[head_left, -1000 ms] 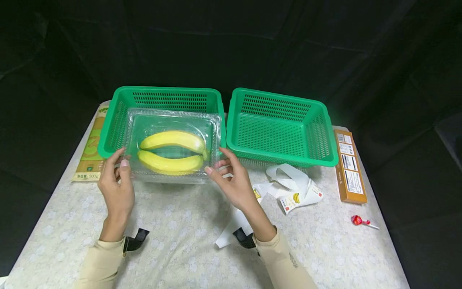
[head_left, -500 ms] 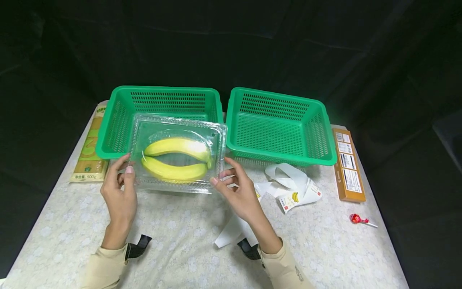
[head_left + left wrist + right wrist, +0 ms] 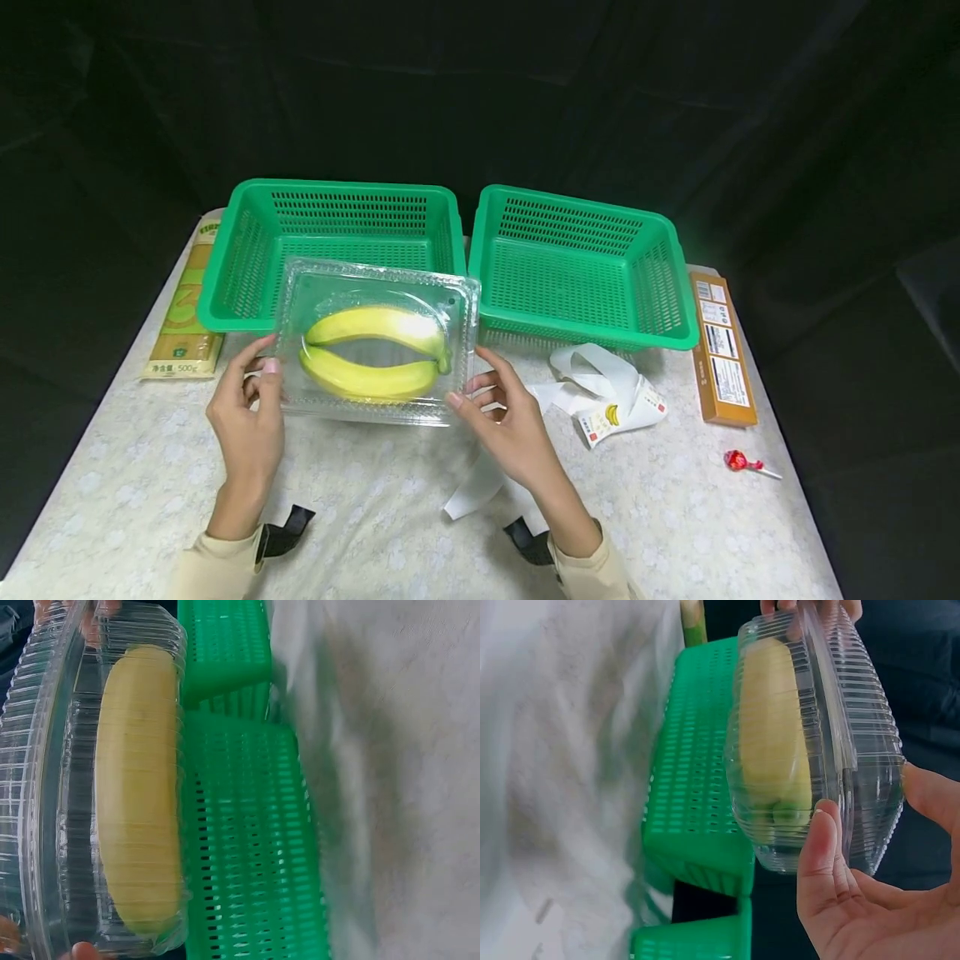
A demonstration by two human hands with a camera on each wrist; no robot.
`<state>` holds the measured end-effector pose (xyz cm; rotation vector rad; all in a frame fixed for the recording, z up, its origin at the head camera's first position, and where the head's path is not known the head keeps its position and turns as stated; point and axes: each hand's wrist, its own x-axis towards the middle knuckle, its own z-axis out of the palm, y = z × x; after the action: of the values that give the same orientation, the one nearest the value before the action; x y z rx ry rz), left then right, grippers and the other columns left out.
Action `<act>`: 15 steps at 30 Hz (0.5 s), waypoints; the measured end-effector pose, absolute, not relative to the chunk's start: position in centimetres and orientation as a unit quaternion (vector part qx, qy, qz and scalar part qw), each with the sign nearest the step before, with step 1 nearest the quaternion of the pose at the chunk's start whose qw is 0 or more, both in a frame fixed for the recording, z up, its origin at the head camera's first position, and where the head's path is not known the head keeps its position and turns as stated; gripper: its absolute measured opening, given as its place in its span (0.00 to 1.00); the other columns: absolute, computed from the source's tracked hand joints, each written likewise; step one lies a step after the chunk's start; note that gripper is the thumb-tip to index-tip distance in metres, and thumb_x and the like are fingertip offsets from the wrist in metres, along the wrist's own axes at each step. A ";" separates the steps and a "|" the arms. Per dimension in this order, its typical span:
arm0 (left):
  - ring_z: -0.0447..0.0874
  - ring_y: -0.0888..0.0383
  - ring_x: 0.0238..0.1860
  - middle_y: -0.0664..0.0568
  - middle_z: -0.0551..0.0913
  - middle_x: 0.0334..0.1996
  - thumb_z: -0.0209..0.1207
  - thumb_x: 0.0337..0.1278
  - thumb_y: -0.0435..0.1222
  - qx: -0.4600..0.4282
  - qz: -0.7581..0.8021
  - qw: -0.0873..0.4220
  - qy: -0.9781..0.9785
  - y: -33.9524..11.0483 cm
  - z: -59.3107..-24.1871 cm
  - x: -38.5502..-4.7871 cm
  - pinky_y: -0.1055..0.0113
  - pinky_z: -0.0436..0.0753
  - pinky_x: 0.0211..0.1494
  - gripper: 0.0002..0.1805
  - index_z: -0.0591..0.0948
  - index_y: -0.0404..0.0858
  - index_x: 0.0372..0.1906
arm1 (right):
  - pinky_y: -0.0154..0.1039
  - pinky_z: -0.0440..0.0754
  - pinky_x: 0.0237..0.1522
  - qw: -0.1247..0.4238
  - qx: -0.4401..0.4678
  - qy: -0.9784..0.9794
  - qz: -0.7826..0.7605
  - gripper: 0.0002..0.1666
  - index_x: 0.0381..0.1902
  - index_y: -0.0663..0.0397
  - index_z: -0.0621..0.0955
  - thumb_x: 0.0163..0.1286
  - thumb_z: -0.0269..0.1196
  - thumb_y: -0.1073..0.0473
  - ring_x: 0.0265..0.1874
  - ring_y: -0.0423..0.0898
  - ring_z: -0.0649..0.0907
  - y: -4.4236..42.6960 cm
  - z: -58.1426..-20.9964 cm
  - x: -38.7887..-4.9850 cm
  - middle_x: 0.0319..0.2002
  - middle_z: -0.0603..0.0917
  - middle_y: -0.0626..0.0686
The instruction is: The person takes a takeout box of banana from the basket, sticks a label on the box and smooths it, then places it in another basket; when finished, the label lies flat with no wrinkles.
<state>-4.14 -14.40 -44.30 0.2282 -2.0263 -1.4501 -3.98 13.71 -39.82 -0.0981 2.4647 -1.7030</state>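
Both hands hold up a clear plastic clamshell box [image 3: 375, 287], its two halves closed together, in front of the left basket. Inside lie two yellow bananas [image 3: 371, 379], seen through the plastic. My left hand [image 3: 251, 417] grips the box's left end, thumb in front. At the right end my right hand [image 3: 517, 425] pinches it between thumb and fingers. The left wrist view shows one banana [image 3: 142, 787] through the ribbed side, with only bits of fingertips. In the right wrist view, the right hand [image 3: 877, 915] has its thumb and fingers on opposite sides of the box [image 3: 870, 765].
Two green baskets [image 3: 585, 333] stand side by side at the back. A noodle-like 500 g pack [image 3: 180, 333] lies left. A white banana-printed paper strip [image 3: 622, 417] curls right of the hands. Far right are an orange box [image 3: 723, 354] and a red lollipop [image 3: 737, 460].
Both hands have drawn the box toward the body and slightly right, uncovering more of the left basket. The grip looks the same.
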 end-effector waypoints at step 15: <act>0.76 0.75 0.22 0.66 0.78 0.45 0.51 0.68 0.26 0.048 -0.572 0.300 -0.762 -12.8 -46.5 -1.3 0.84 0.75 0.33 0.19 0.79 0.31 0.61 | 0.33 0.81 0.41 0.087 0.010 0.821 -0.565 0.42 0.74 0.34 0.65 0.66 0.70 0.54 0.40 0.43 0.83 14.9 -42.7 -1.2 0.50 0.81 0.54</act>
<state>-1.28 -12.79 -46.48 0.1262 -2.0229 -1.5190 -1.16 14.87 -42.67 0.0305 2.4448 -1.6816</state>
